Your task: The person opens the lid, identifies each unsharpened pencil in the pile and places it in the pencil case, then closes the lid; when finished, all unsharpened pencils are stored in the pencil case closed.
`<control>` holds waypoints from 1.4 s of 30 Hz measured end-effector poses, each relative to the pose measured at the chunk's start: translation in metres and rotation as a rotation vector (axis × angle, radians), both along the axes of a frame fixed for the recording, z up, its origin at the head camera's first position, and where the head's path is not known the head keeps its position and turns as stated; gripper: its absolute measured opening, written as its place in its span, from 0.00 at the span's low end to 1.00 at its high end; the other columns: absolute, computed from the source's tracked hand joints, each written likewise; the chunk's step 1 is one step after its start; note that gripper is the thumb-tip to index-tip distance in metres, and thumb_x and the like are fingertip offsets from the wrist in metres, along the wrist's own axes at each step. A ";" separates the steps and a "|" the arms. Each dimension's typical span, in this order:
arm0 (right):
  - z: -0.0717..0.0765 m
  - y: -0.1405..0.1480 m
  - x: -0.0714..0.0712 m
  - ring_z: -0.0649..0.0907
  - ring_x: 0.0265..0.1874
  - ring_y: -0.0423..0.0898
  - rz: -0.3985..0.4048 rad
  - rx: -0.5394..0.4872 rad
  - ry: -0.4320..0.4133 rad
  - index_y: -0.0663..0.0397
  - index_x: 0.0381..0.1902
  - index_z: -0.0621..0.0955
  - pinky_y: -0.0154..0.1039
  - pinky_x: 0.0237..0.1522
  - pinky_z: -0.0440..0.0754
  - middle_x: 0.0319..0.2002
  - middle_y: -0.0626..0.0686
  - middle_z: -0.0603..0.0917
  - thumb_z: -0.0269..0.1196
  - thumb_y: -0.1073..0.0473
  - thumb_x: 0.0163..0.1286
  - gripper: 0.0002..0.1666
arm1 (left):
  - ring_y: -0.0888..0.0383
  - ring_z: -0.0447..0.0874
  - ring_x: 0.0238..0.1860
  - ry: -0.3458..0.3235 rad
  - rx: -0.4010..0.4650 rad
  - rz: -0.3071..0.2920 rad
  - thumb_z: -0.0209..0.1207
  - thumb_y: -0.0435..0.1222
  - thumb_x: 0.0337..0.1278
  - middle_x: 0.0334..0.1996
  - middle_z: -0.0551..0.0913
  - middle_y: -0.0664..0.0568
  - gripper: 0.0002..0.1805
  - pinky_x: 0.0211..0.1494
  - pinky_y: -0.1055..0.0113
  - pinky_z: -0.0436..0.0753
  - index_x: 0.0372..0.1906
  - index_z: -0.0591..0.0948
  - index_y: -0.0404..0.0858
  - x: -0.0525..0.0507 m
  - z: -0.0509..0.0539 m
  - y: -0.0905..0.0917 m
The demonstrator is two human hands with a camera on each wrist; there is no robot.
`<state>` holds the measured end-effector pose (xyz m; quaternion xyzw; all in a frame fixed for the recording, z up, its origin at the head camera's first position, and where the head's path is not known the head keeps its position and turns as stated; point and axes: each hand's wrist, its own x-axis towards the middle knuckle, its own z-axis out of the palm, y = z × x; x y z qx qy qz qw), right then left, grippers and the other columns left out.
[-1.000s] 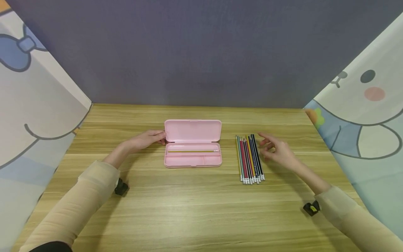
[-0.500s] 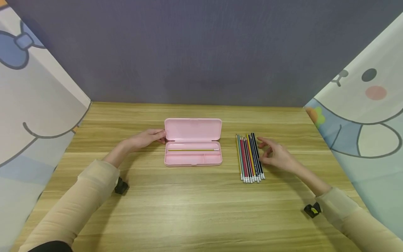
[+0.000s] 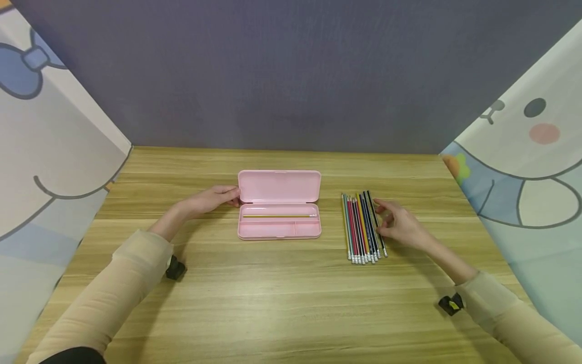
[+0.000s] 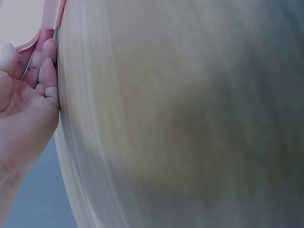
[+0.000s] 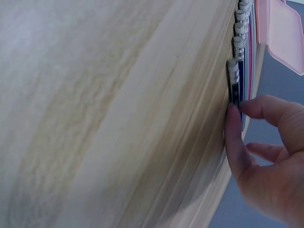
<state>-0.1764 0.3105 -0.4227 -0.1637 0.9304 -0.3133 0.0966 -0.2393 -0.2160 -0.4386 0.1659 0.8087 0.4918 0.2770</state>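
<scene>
An open pink pencil case (image 3: 265, 230) stands mid-table, its lid (image 3: 279, 186) raised at the back. One yellow pencil (image 3: 278, 216) lies in its rear compartment. My left hand (image 3: 206, 200) holds the lid's left edge between thumb and fingers; the left wrist view shows the fingers (image 4: 49, 71) behind the pink lid. To the right of the case, several pencils (image 3: 359, 230) lie side by side, eraser ends toward me. My right hand (image 3: 402, 225) pinches the rightmost dark pencil (image 3: 378, 222), which is slightly apart from the row. In the right wrist view thumb and finger meet on that pencil (image 5: 233, 80).
A wooden table (image 3: 254, 298) extends in front of the case and pencils. A dark grey panel (image 3: 286, 76) rises behind the table, and cartoon-printed panels (image 3: 541, 167) flank it on both sides.
My right hand has closed in on the pencils and pinched the rightmost dark one, which has shifted a little right, away from the row. The left hand has stayed at the lid.
</scene>
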 end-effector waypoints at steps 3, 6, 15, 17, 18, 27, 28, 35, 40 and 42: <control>0.004 0.000 -0.001 0.85 0.37 0.47 -0.031 0.029 -0.022 0.73 0.75 0.63 0.29 0.34 0.83 0.56 0.72 0.77 0.71 0.75 0.58 0.49 | 0.44 0.76 0.64 0.000 0.004 -0.003 0.42 0.47 0.84 0.54 0.80 0.40 0.24 0.78 0.43 0.66 0.60 0.76 0.30 0.000 0.000 0.000; 0.007 0.000 -0.002 0.86 0.40 0.51 -0.063 0.080 -0.049 0.72 0.75 0.62 0.31 0.35 0.83 0.57 0.72 0.77 0.69 0.74 0.58 0.49 | 0.43 0.76 0.65 0.002 -0.001 -0.006 0.42 0.47 0.84 0.55 0.80 0.40 0.24 0.79 0.42 0.65 0.60 0.76 0.31 0.000 0.000 0.000; 0.019 -0.001 -0.009 0.86 0.40 0.54 -0.039 0.203 -0.101 0.75 0.75 0.61 0.44 0.37 0.86 0.55 0.73 0.80 0.70 0.72 0.52 0.53 | 0.42 0.76 0.65 -0.005 0.002 0.003 0.42 0.46 0.84 0.52 0.80 0.41 0.23 0.78 0.41 0.65 0.55 0.76 0.30 -0.001 0.000 0.000; 0.019 0.000 -0.010 0.85 0.40 0.54 -0.045 0.183 -0.130 0.74 0.75 0.60 0.41 0.35 0.86 0.55 0.73 0.80 0.69 0.73 0.55 0.52 | 0.43 0.76 0.64 -0.004 0.001 0.004 0.43 0.47 0.84 0.52 0.80 0.42 0.23 0.78 0.42 0.65 0.55 0.77 0.31 -0.001 -0.001 0.000; 0.019 0.001 -0.011 0.85 0.40 0.52 -0.047 0.166 -0.145 0.74 0.76 0.59 0.38 0.33 0.85 0.54 0.72 0.79 0.68 0.73 0.56 0.51 | 0.43 0.76 0.64 -0.003 -0.001 0.003 0.43 0.47 0.84 0.52 0.80 0.42 0.23 0.78 0.42 0.66 0.55 0.77 0.31 -0.001 -0.001 0.000; 0.017 0.009 -0.013 0.80 0.34 0.36 -0.050 -0.090 -0.231 0.74 0.77 0.57 0.31 0.32 0.83 0.53 0.71 0.76 0.64 0.76 0.62 0.48 | 0.43 0.76 0.63 -0.006 0.001 0.004 0.42 0.47 0.84 0.52 0.80 0.41 0.23 0.78 0.42 0.65 0.54 0.77 0.31 -0.001 0.000 0.001; 0.017 0.010 -0.013 0.80 0.35 0.35 -0.050 -0.117 -0.238 0.74 0.77 0.57 0.31 0.33 0.83 0.53 0.71 0.75 0.64 0.76 0.62 0.48 | 0.43 0.76 0.63 -0.005 -0.004 0.001 0.43 0.47 0.84 0.52 0.80 0.42 0.23 0.78 0.42 0.65 0.55 0.77 0.31 -0.001 0.000 0.000; 0.016 0.017 -0.014 0.82 0.41 0.36 -0.068 -0.284 -0.308 0.67 0.80 0.55 0.34 0.41 0.88 0.58 0.72 0.71 0.63 0.75 0.66 0.48 | 0.45 0.76 0.62 -0.011 -0.001 0.002 0.42 0.47 0.84 0.52 0.80 0.41 0.24 0.78 0.43 0.65 0.57 0.77 0.31 -0.001 -0.001 0.000; 0.016 0.019 -0.016 0.86 0.42 0.38 -0.068 -0.375 -0.334 0.65 0.81 0.53 0.39 0.41 0.90 0.59 0.71 0.69 0.61 0.74 0.68 0.48 | 0.46 0.76 0.62 -0.013 0.003 0.001 0.43 0.47 0.84 0.53 0.80 0.42 0.24 0.78 0.43 0.65 0.58 0.77 0.31 -0.002 0.000 0.000; 0.016 0.019 -0.016 0.87 0.43 0.39 -0.069 -0.395 -0.336 0.64 0.81 0.53 0.40 0.42 0.91 0.59 0.70 0.69 0.61 0.73 0.69 0.47 | 0.45 0.76 0.63 -0.014 0.005 0.001 0.43 0.47 0.84 0.53 0.80 0.41 0.24 0.78 0.43 0.65 0.57 0.77 0.31 -0.001 0.000 0.000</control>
